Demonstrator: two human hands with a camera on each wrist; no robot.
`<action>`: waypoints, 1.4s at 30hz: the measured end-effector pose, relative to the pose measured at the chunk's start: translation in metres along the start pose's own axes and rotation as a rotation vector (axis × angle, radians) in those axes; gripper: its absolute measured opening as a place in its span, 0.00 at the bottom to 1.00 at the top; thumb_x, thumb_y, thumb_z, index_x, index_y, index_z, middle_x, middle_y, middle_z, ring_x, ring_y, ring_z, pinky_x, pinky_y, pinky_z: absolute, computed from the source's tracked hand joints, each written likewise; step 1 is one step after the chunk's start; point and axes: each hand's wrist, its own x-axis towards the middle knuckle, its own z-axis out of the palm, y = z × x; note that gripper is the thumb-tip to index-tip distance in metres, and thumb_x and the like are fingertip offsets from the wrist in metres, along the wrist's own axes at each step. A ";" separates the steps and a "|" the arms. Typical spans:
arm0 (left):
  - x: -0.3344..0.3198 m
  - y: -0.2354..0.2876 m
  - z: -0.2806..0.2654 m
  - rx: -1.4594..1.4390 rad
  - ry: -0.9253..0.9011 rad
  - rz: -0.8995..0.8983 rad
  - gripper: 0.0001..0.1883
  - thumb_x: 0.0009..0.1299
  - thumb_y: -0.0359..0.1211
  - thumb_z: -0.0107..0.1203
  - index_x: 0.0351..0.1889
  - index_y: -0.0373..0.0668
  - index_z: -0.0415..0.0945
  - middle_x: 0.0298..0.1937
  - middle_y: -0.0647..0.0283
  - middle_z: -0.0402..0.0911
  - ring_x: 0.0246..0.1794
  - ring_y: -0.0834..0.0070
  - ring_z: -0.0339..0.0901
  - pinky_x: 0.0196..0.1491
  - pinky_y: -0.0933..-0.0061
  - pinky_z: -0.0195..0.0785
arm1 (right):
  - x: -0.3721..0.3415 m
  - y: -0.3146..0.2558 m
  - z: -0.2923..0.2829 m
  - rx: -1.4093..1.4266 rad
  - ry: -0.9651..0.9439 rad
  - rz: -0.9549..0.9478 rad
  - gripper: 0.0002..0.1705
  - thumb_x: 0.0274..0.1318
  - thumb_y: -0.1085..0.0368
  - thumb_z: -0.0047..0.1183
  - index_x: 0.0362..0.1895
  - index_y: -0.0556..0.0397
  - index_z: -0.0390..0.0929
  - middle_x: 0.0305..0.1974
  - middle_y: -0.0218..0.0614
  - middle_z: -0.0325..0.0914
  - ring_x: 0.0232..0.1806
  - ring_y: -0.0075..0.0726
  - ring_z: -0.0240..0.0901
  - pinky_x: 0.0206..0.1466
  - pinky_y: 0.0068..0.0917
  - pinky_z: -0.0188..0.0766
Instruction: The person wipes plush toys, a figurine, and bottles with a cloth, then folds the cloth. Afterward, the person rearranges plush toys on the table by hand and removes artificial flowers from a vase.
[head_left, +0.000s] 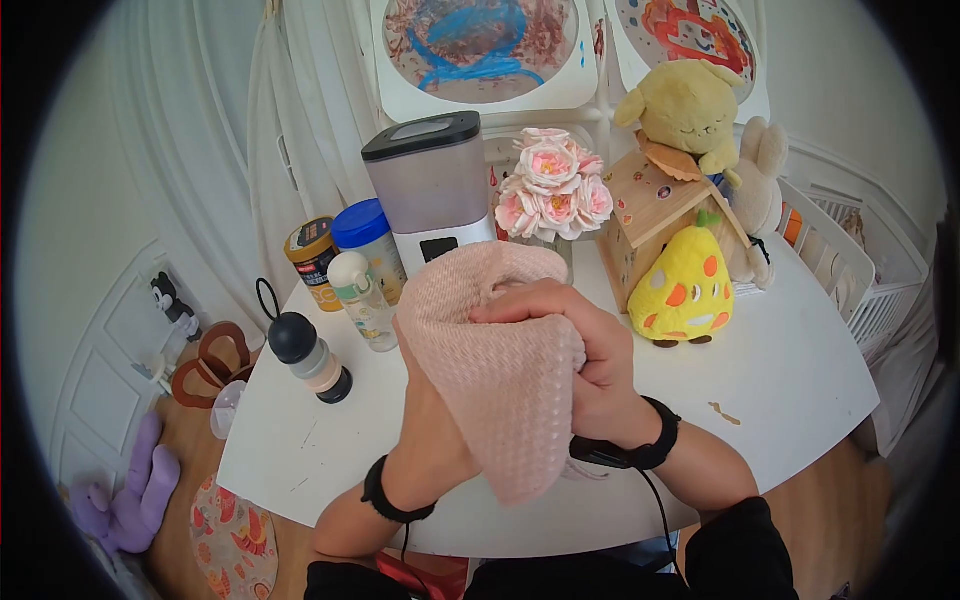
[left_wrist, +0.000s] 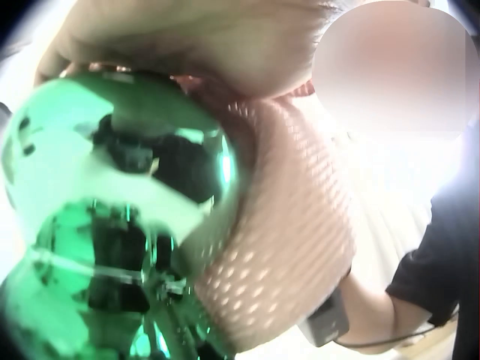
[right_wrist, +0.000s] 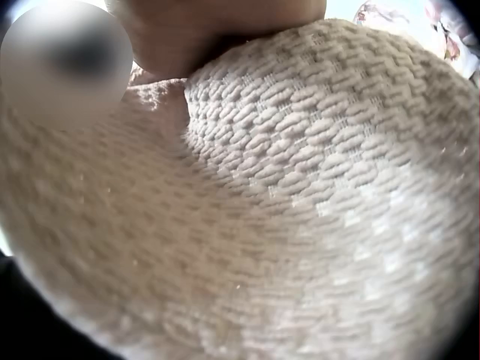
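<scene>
A pink, waffle-textured cloth (head_left: 500, 400) hangs between my hands over the table, draped across whatever lies under it in the head view. My right hand (head_left: 590, 350) grips the cloth from the right, its fingers bunched into a fold. The left wrist view reveals a shiny green figure with rounded, mirror-like surfaces (left_wrist: 120, 172); the cloth wraps along one side of it. My left hand (head_left: 430, 430) holds this figure from the left, its fingers largely hidden behind the cloth. Woven cloth fills most of the right wrist view, below the right hand (right_wrist: 217, 30).
On the white table (head_left: 780, 370), a black-topped stacked container (head_left: 310, 355), a clear bottle (head_left: 362, 300), two cans and a grey-lidded appliance (head_left: 425, 185) stand left and behind. Pink roses (head_left: 555, 190), a wooden house (head_left: 650, 200) and a yellow pear plush (head_left: 685, 285) stand toward the right.
</scene>
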 end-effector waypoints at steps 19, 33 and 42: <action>0.032 -0.026 -0.022 -0.217 0.448 -0.284 0.39 0.56 0.33 0.76 0.65 0.46 0.66 0.48 0.69 0.73 0.50 0.76 0.74 0.59 0.66 0.68 | -0.003 -0.002 -0.015 -0.709 0.077 -0.245 0.31 0.34 0.81 0.57 0.51 0.59 0.74 0.42 0.46 0.74 0.44 0.55 0.75 0.47 0.43 0.73; 0.028 -0.013 -0.018 -0.811 0.131 -0.060 0.16 0.65 0.28 0.62 0.44 0.41 0.64 0.48 0.57 0.75 0.51 0.74 0.75 0.56 0.73 0.67 | -0.009 0.014 -0.019 0.024 0.206 0.262 0.13 0.75 0.60 0.45 0.48 0.58 0.74 0.39 0.37 0.78 0.37 0.33 0.77 0.38 0.28 0.71; 0.004 0.013 -0.005 -0.827 0.333 -0.116 0.12 0.70 0.30 0.54 0.47 0.33 0.70 0.53 0.51 0.80 0.51 0.74 0.76 0.59 0.73 0.66 | -0.025 -0.013 0.014 -0.378 0.100 0.199 0.47 0.72 0.62 0.47 0.80 0.64 0.32 0.78 0.55 0.43 0.79 0.52 0.45 0.79 0.42 0.44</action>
